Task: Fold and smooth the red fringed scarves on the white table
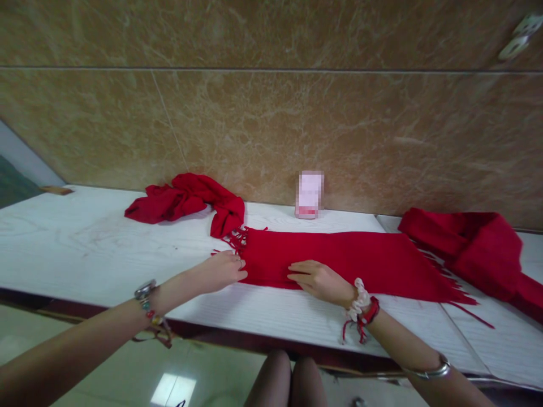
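A red fringed scarf [360,261] lies spread flat across the white table [85,249]. My left hand [223,270] rests at the scarf's left end by the tassels, fingers curled together on the near corner of the cloth. My right hand [318,279] lies flat and open on the scarf's near edge, fingers stretched toward the left. Bracelets sit on both wrists.
A crumpled red scarf [186,200] lies at the back left. Another red scarf [475,249] is heaped at the right. A small pink card [309,195] leans against the marble wall [297,113]. My knees show below the table's front edge.
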`<state>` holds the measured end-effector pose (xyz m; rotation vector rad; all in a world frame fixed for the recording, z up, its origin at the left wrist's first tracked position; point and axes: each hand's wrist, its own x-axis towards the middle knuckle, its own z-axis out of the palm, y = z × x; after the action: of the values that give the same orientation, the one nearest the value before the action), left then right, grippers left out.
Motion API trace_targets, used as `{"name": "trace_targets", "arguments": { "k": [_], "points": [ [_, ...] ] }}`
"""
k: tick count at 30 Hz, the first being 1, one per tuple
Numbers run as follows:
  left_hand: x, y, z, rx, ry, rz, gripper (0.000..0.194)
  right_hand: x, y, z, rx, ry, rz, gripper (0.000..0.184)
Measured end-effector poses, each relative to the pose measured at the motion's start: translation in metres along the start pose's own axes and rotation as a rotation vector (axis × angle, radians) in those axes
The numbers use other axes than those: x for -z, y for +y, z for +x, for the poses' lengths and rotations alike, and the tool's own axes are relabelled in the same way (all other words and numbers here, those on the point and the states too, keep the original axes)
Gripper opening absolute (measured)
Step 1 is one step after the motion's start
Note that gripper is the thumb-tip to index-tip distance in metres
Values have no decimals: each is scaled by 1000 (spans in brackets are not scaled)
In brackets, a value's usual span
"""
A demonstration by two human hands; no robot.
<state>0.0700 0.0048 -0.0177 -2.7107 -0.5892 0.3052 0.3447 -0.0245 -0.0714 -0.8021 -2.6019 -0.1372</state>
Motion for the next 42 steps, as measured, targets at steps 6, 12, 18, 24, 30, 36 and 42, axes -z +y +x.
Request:
{"name": "trace_targets", "arguments": {
  "k": [6, 12, 18, 24, 30, 36, 42],
  "points": [
    [-4, -2, 1, 16, -24, 43, 13, -3, 3, -1, 32, -29, -20, 29],
    [4, -2, -3, 66, -21, 69, 13, -3, 2, -2, 70, -74, 11, 32],
    [-7, 19, -2, 118, -55, 93, 15, -4, 0, -2, 96, -195, 53, 33],
    [14, 12, -6, 185, -47, 114, 17, -2, -1, -2, 36, -154, 142, 34],
    [-8, 35, 0, 194, -167, 66, 20, -3, -3, -2, 34, -299, 179, 34],
    [10, 21, 5, 284, -212, -27, 19, -2, -7, -1, 33, -291, 200, 35],
    [4, 10, 62, 433, 98, -191, 30, -2, -11, -1, -15, -180, 212, 34]
  ]
}}
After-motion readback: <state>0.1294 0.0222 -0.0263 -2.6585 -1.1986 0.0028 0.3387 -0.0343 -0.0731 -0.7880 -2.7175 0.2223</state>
